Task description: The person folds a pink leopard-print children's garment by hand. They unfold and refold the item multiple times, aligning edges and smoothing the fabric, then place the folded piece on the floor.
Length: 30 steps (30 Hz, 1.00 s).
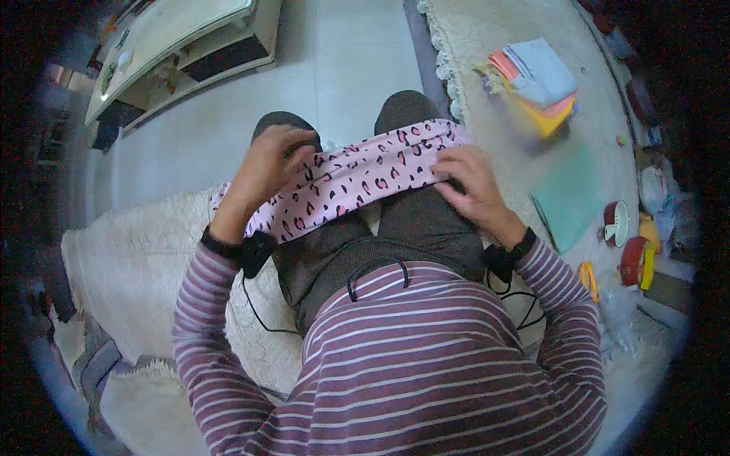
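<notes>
Across my thighs lies a long folded strip of pink fabric (370, 176) with black and coral leopard-like spots. My left hand (282, 159), slightly blurred, is over its left part, with a gap between thumb and fingers. At the right end, my right hand (467, 179) touches the fabric with bent, parted fingers, the thumb held away below. I see no fabric pinched in either hand. Beneath the strip are the dark ribbed trousers (422, 222) on my legs. The strip's left end passes partly behind my left forearm and wrist.
On the pale covered seat to the right sit a stack of folded cloths (542, 74), a translucent green sheet (570, 199), a red-and-white cup-like container (617, 223) and a roll of yellow tape (647, 265). A low table with shelves (188, 62) stands at upper left. Thin black cables (256, 313) hang beside me.
</notes>
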Each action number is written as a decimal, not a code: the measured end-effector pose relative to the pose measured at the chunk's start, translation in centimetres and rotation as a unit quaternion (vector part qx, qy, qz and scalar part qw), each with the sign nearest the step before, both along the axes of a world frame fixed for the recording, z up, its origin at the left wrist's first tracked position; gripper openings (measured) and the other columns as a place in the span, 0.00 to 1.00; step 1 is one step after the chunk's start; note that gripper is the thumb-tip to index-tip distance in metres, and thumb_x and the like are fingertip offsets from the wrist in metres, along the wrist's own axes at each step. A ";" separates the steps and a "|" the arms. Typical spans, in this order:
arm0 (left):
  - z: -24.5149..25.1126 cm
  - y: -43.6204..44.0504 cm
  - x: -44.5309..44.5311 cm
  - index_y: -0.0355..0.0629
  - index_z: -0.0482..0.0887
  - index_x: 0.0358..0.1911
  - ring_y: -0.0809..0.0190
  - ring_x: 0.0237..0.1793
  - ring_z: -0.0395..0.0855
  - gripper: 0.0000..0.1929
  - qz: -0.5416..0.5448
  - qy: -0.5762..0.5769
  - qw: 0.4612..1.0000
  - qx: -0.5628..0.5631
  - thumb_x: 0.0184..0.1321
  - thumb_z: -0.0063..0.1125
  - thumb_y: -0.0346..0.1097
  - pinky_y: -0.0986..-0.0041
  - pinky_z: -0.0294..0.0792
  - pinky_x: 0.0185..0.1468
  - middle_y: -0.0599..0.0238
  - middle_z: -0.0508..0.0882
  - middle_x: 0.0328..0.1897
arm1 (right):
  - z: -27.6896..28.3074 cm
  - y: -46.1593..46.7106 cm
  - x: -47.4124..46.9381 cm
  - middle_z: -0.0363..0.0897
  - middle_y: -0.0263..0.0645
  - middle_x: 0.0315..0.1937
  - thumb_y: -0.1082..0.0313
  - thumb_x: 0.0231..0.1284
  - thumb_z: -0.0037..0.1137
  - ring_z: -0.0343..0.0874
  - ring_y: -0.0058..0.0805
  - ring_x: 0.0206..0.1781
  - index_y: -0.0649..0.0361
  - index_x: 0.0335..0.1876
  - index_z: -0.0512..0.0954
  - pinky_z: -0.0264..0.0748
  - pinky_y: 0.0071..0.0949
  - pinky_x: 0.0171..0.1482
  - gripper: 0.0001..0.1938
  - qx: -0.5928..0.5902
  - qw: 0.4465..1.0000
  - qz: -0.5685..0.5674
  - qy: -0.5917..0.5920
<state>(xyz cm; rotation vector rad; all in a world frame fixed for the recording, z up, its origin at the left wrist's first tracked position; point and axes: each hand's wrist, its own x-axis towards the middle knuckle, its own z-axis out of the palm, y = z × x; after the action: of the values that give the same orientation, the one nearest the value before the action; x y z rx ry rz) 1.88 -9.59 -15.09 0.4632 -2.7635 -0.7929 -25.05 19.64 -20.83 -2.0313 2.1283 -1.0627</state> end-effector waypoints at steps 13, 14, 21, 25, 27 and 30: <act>-1.7 2.0 -8.0 0.38 0.86 0.37 0.45 0.33 0.82 0.14 -0.008 -0.144 0.987 0.067 0.66 0.56 0.43 0.60 0.75 0.42 0.46 0.85 0.32 | 0.1 -0.5 1.5 0.78 0.35 0.40 0.70 0.49 0.66 0.77 0.39 0.49 0.55 0.36 0.80 0.70 0.39 0.54 0.08 -0.008 0.999 0.048 0.005; -1.6 1.7 -8.1 0.36 0.84 0.37 0.49 0.31 0.81 0.14 -0.019 -0.122 0.989 0.076 0.67 0.55 0.42 0.61 0.74 0.41 0.47 0.84 0.31 | 0.1 -0.4 1.8 0.78 0.35 0.39 0.70 0.49 0.66 0.77 0.38 0.49 0.55 0.36 0.80 0.70 0.39 0.53 0.08 0.000 0.999 0.045 -0.002; -2.6 1.5 -9.1 0.33 0.82 0.41 0.38 0.35 0.81 0.15 0.005 -0.096 0.985 0.142 0.70 0.50 0.40 0.59 0.73 0.43 0.39 0.83 0.34 | 2.0 0.0 2.9 0.79 0.37 0.35 0.71 0.52 0.63 0.78 0.41 0.43 0.57 0.37 0.80 0.72 0.39 0.48 0.07 0.077 0.993 0.068 -0.051; -3.0 2.5 -8.6 0.33 0.81 0.39 0.35 0.37 0.81 0.15 0.024 -0.080 0.988 0.132 0.71 0.50 0.41 0.55 0.72 0.43 0.38 0.82 0.34 | 3.7 -1.7 3.0 0.81 0.44 0.50 0.68 0.63 0.56 0.77 0.45 0.57 0.59 0.52 0.81 0.70 0.44 0.61 0.14 0.072 0.985 0.077 -0.136; -3.3 2.6 -8.4 0.34 0.81 0.39 0.35 0.36 0.81 0.15 0.030 -0.078 0.987 0.135 0.71 0.51 0.41 0.54 0.72 0.42 0.39 0.83 0.33 | 3.1 -3.9 3.9 0.74 0.47 0.62 0.63 0.67 0.53 0.70 0.45 0.67 0.57 0.62 0.76 0.62 0.47 0.70 0.19 0.058 0.991 0.115 -0.047; -3.8 2.5 -7.8 0.35 0.82 0.38 0.36 0.34 0.81 0.15 0.030 -0.057 0.993 0.101 0.70 0.52 0.42 0.54 0.72 0.40 0.40 0.83 0.31 | 1.1 -6.1 3.1 0.55 0.46 0.78 0.53 0.72 0.46 0.51 0.44 0.81 0.54 0.74 0.65 0.44 0.56 0.78 0.28 0.171 0.977 0.093 0.083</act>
<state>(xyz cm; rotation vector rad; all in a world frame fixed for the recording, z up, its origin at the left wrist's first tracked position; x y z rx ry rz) -5.97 -7.08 -18.88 0.6462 -2.7699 -1.0671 -21.95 13.54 -19.72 -2.1520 1.9680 -0.4785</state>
